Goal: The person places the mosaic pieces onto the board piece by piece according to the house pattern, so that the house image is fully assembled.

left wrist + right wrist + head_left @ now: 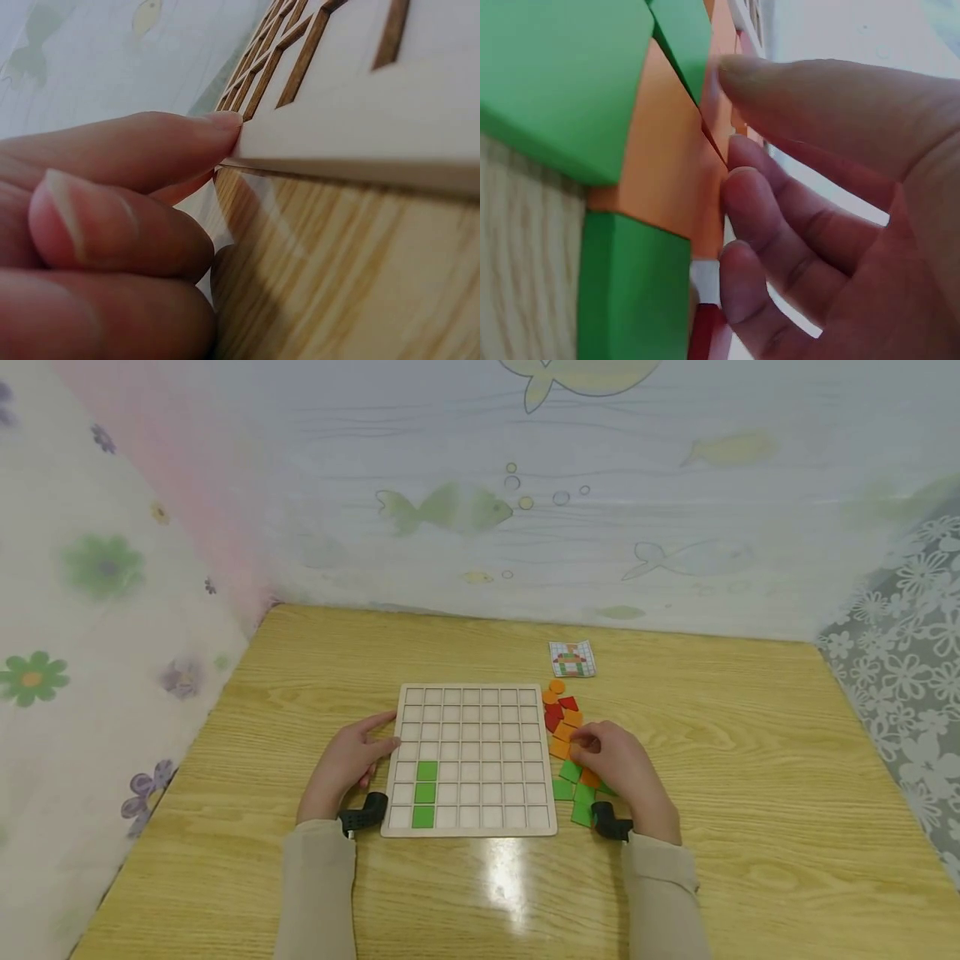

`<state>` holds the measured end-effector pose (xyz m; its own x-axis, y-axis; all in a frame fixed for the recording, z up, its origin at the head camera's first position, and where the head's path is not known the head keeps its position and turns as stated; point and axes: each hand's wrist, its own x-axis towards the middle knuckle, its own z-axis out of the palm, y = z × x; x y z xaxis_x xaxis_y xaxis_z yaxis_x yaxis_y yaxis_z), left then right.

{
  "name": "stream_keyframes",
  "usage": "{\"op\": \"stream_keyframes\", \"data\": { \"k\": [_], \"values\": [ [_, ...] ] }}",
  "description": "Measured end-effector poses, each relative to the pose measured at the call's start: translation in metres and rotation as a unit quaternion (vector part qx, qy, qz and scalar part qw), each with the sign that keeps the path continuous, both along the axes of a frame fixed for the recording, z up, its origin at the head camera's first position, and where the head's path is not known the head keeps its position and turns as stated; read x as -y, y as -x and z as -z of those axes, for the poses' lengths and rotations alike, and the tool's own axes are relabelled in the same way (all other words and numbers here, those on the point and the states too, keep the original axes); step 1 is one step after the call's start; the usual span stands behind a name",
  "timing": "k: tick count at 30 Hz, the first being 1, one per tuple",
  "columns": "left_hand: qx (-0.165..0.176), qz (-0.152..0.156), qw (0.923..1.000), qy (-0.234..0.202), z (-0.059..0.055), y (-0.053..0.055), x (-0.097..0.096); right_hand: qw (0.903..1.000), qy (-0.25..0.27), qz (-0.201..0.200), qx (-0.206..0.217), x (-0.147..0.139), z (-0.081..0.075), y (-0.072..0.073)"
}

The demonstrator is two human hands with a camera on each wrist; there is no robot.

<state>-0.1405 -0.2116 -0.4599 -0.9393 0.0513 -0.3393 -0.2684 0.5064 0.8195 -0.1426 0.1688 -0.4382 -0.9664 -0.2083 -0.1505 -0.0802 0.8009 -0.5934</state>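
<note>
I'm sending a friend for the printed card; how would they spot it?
On the wood-grained table, find the pale gridded board. Just beyond its far right corner, past the orange discs, lies the printed card. Unlike the plain coloured tiles nearby, it is white with a multicoloured grid picture.

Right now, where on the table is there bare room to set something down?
The table is bare left of the left hand, right of the right hand, behind the gridded board to the left of the picture card, and between the sleeves. It's crowded along the board's right edge, where loose tiles reach the right hand.
</note>
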Motion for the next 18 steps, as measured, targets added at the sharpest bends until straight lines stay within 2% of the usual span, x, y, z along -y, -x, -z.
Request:
{"op": "stream_keyframes", "data": {
  "k": [8,18],
  "values": [
    [0.009,-0.004,0.9999,-0.006,0.0006,0.0000,-0.0002,0.9997,-0.020,-0.010,0.006,-0.0016,-0.0007,0.0001],
    [0.021,-0.016,0.9996,-0.008,0.0025,-0.0006,-0.0009,0.9996,0.010,0.004,0.026,-0.0004,0.0000,0.0002]
  ]
}}
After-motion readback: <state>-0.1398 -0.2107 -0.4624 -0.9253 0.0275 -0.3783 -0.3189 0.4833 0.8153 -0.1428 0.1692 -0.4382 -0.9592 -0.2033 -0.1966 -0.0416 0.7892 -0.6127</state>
